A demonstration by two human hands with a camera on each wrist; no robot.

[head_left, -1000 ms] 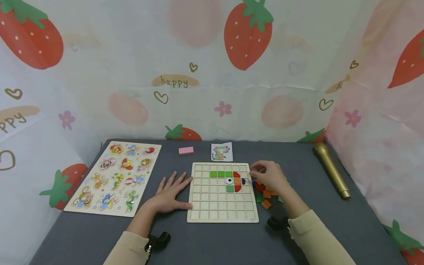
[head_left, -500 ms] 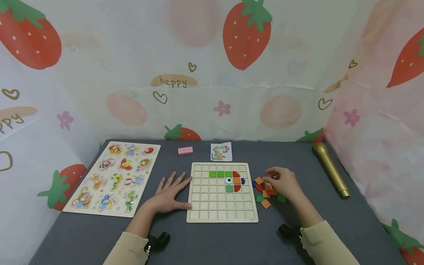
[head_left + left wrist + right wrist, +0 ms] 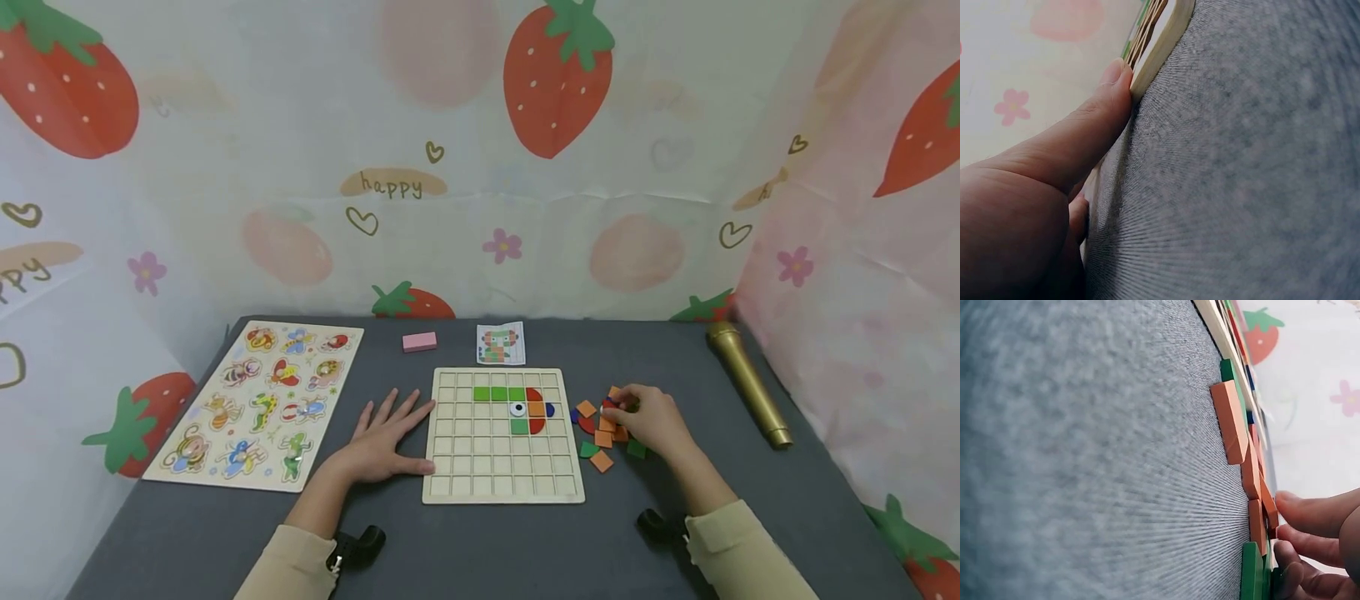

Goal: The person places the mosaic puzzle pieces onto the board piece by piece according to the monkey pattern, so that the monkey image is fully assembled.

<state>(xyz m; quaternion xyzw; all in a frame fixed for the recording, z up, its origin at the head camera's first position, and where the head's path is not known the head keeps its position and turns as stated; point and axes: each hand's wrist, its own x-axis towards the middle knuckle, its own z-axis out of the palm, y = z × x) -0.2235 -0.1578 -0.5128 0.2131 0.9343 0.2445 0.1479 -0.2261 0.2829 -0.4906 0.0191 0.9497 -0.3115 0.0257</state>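
Note:
The left hand (image 3: 381,446) lies with fingers spread on the table, its fingertips and thumb at the left edge of a wooden grid board (image 3: 491,492). In the left wrist view the thumb (image 3: 1100,115) touches the board's edge (image 3: 1163,50). Set in the grid are green squares (image 3: 500,393), red curved pieces (image 3: 537,426), an orange square (image 3: 537,409) and an eye tile (image 3: 517,409). The right hand (image 3: 654,418) is at a pile of loose tiles, among them an orange tile (image 3: 602,461) and a green piece (image 3: 637,449). Whether its fingertips pinch a tile is unclear.
A small pattern card (image 3: 501,343) and a pink block (image 3: 419,342) lie behind the board. At left is an insect picture board (image 3: 258,408). A gold microphone-shaped cylinder (image 3: 750,387) lies at right. A strawberry-print curtain (image 3: 480,250) surrounds the table.
The right hand has moved from the board's upper right edge rightward and down to the loose tiles, uncovering part of the pile. The left hand has stayed in place.

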